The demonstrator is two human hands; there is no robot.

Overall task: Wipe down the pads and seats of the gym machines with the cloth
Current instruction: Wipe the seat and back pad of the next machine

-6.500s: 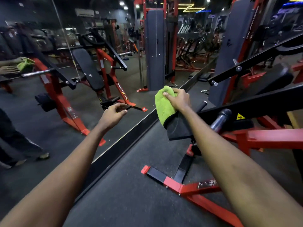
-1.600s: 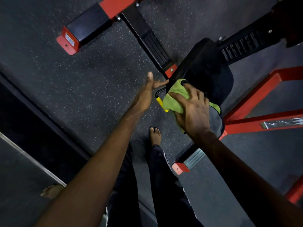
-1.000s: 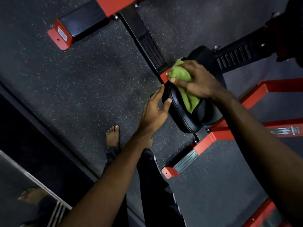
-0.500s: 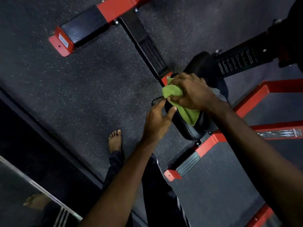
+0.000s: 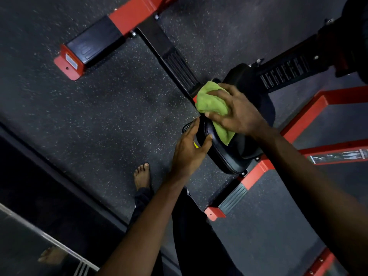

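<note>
A black padded seat (image 5: 225,156) of a red-and-black gym machine sits below me, right of centre. My right hand (image 5: 237,112) holds a bunched green cloth (image 5: 211,100) and presses it on the seat's upper left part; the cloth's tail hangs down over the pad. My left hand (image 5: 189,148) rests against the seat's left edge, fingers straight and thumb touching the pad's side. A small yellow tag peeks out by that hand.
Red frame bars (image 5: 298,120) run right of the seat, a black-and-red foot bar (image 5: 91,48) lies at upper left, and a short red foot (image 5: 215,213) sits below. My bare foot (image 5: 141,176) stands on speckled rubber flooring (image 5: 99,116). A mirror edge (image 5: 49,242) crosses the lower left.
My right hand slid the cloth up and left along the seat since half a second ago. My left hand stays at the seat's left edge. Earlier I was wiping a higher pad facing the mirror.
</note>
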